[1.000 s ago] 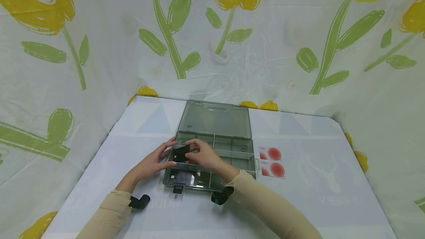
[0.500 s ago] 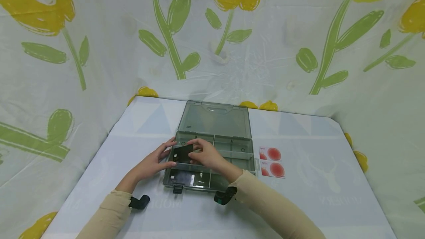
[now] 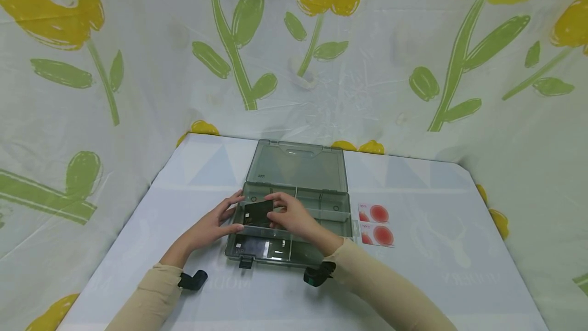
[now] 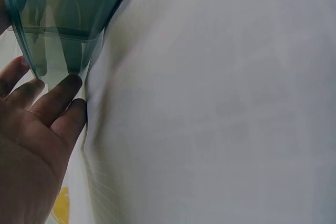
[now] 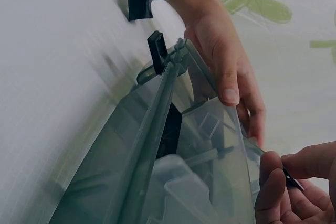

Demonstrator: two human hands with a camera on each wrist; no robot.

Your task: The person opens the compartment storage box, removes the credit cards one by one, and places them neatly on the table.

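Observation:
In the head view my right hand pinches a black bank-style card with a small chip mark, tilted up over the middle left compartment of a grey see-through divided box. The right wrist view shows the black card nearly edge-on between thumb and fingers. My left hand rests at the box's left side, thumb toward the front. Its extended fingers touch the outer wall in the left wrist view. A dark card lettered VIP lies in the front left compartment.
The box's lid lies folded back behind it. Two white cards with red circles lie on the white table to the right of the box. A front latch hangs down. A flower-patterned sheet surrounds the table.
My right hand has moved to the right with the black card, drawing it away from the left hand and showing more of its face. The left hand has stayed put.

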